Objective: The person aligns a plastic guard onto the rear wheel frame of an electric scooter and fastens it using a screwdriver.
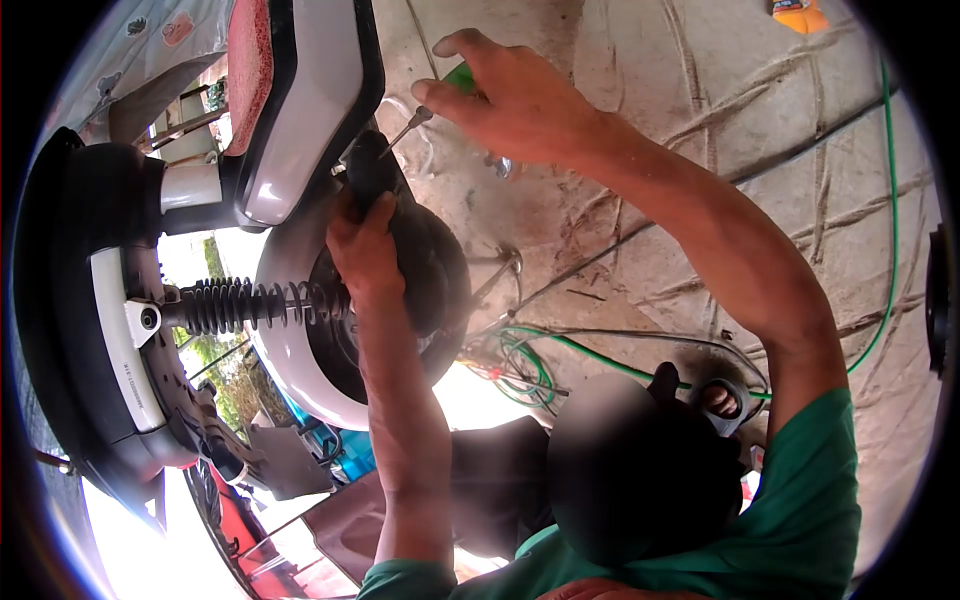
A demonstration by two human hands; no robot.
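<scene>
My left hand (365, 245) is closed around a black part (371, 165) beside the scooter's wheel (435, 265), just below the seat (310, 95); the fingers are partly hidden. A thin metal rod with a grey end (408, 128) sticks out next to that part. My right hand (500, 95) is raised over the floor, index finger and thumb bent around a green handle (460, 78), perhaps a screwdriver's. A thin shaft-like line runs upward from it. A coil-spring shock absorber (260, 303) lies left of my left forearm.
A green hose (890, 230) and dark cables (610, 250) cross the stained concrete floor (640, 190). Coiled green hose (525, 365) lies near a sandalled foot (722, 400). An orange object (800, 15) is at the top right. A dark rounded shape (645, 480) blocks the lower middle.
</scene>
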